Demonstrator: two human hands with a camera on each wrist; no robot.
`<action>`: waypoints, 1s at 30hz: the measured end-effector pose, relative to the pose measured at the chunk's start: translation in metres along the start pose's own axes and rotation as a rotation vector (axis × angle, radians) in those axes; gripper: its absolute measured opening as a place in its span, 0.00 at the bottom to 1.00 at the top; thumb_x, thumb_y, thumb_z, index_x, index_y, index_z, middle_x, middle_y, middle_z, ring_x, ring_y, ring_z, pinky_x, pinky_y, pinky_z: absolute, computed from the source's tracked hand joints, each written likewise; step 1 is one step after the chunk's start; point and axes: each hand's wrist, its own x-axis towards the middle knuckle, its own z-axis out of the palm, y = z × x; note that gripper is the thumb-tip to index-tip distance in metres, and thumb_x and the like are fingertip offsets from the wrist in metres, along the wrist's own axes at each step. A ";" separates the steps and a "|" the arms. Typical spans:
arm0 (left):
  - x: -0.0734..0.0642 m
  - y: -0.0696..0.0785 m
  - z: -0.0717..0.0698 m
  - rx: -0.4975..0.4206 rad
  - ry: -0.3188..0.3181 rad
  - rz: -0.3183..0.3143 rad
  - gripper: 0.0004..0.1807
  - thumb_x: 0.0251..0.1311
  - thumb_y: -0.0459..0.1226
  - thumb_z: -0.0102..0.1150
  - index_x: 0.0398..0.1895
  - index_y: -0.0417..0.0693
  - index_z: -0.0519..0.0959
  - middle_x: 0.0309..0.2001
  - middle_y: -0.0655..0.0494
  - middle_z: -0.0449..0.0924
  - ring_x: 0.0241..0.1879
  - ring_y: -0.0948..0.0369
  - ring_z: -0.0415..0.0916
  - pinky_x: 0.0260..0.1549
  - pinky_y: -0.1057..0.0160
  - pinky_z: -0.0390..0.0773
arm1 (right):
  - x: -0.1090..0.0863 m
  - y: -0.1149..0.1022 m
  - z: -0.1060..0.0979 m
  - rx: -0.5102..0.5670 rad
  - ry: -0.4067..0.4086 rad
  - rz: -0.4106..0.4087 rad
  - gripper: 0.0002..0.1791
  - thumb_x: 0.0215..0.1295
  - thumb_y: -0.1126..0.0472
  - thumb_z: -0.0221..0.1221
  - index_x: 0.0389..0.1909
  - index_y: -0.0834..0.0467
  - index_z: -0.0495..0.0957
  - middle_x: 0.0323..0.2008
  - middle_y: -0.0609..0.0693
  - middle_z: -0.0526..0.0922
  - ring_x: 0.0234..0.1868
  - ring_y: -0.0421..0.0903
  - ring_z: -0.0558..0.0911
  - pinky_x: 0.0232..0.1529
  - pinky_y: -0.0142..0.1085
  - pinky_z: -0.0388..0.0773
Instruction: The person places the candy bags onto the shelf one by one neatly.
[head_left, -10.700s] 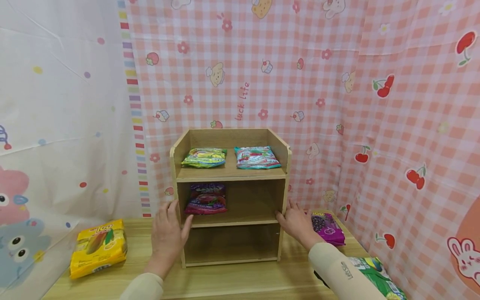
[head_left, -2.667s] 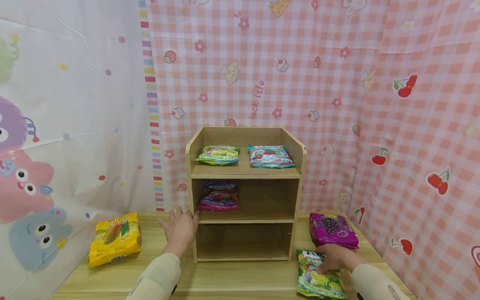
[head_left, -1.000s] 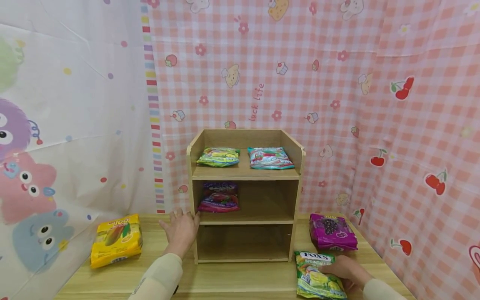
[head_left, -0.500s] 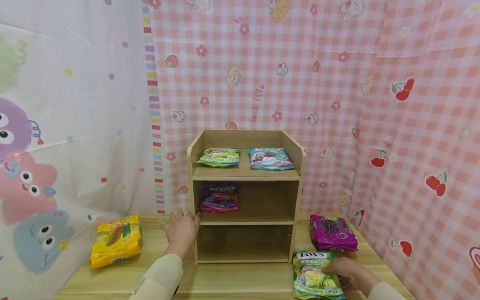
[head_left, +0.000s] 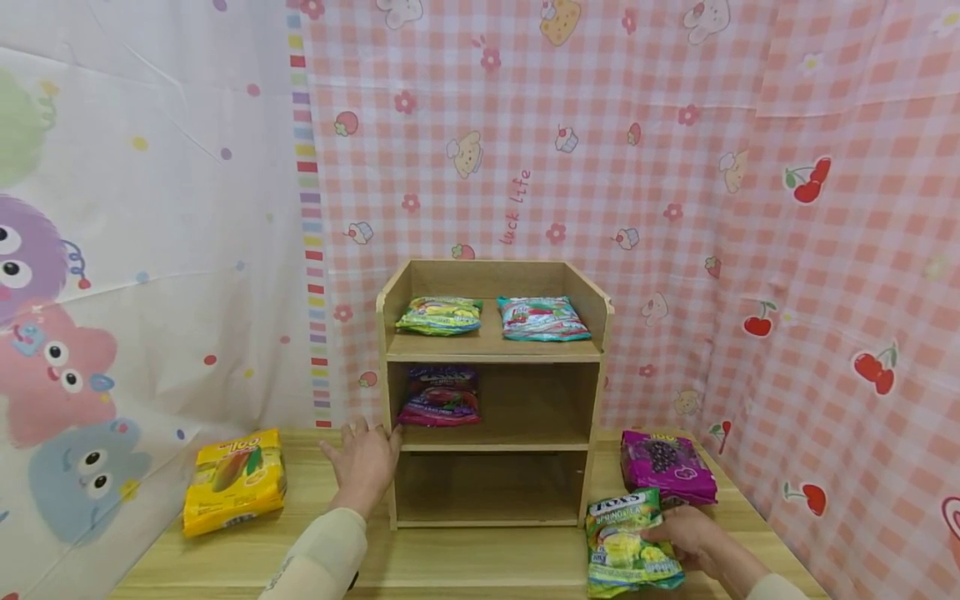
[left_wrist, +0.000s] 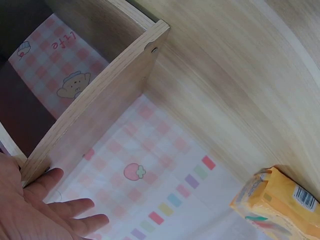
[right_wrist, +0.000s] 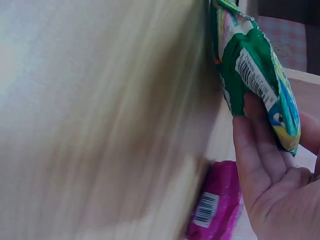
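A green candy bag (head_left: 622, 546) marked FOX'S is held at its right side by my right hand (head_left: 693, 533), thumb on the front. In the right wrist view the fingers reach behind the bag's barcoded back, and it stands tilted off the table. My left hand (head_left: 365, 467) rests against the left side panel of a small wooden shelf (head_left: 491, 447), fingers spread, as the left wrist view also shows. On the top tier lie a yellow-green candy bag (head_left: 440, 316) and a teal-and-white one (head_left: 543, 318). A dark purple candy bag (head_left: 440, 397) leans in the middle tier's left half.
A purple grape-picture packet (head_left: 666, 467) lies on the table right of the shelf, just behind the green bag. Far left is a yellow mango-picture packet (head_left: 234, 483). Patterned cloth (head_left: 510, 125) hangs behind and on both sides.
Earlier both hands were at the shelf's sides. My right hand has since gone to the green bag, gripped it, and shifted it left and tilted it up. My left hand stays at the shelf.
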 end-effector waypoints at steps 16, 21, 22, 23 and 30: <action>0.001 0.000 0.002 -0.017 0.022 0.002 0.25 0.72 0.50 0.48 0.47 0.35 0.82 0.62 0.29 0.69 0.65 0.32 0.59 0.58 0.20 0.44 | -0.014 -0.037 -0.007 0.052 0.253 -0.333 0.20 0.70 0.66 0.56 0.55 0.77 0.72 0.33 0.52 0.85 0.32 0.43 0.81 0.35 0.37 0.79; 0.001 0.000 0.003 -0.005 0.020 0.001 0.26 0.73 0.50 0.48 0.48 0.35 0.82 0.63 0.29 0.68 0.66 0.32 0.59 0.58 0.20 0.44 | -0.021 -0.047 -0.002 0.089 0.328 -0.397 0.21 0.71 0.65 0.55 0.59 0.76 0.70 0.38 0.55 0.85 0.34 0.40 0.80 0.35 0.32 0.78; 0.001 0.000 0.002 -0.003 0.022 0.001 0.25 0.72 0.49 0.48 0.48 0.35 0.82 0.63 0.29 0.68 0.65 0.32 0.59 0.58 0.20 0.44 | -0.022 -0.049 -0.001 0.086 0.352 -0.406 0.21 0.71 0.65 0.56 0.59 0.75 0.71 0.39 0.55 0.85 0.34 0.40 0.79 0.34 0.32 0.78; 0.001 0.000 0.002 -0.002 0.022 -0.001 0.25 0.73 0.50 0.48 0.48 0.35 0.82 0.63 0.29 0.68 0.66 0.32 0.59 0.58 0.20 0.44 | -0.024 -0.050 0.000 0.079 0.377 -0.421 0.21 0.71 0.64 0.56 0.59 0.75 0.71 0.40 0.56 0.85 0.34 0.39 0.79 0.34 0.31 0.77; 0.000 0.001 0.001 -0.003 0.027 -0.004 0.26 0.73 0.50 0.48 0.46 0.34 0.83 0.63 0.29 0.68 0.65 0.32 0.60 0.58 0.21 0.44 | -0.032 -0.050 0.009 0.053 0.603 -0.536 0.17 0.70 0.64 0.59 0.55 0.69 0.78 0.44 0.63 0.84 0.32 0.33 0.77 0.32 0.26 0.75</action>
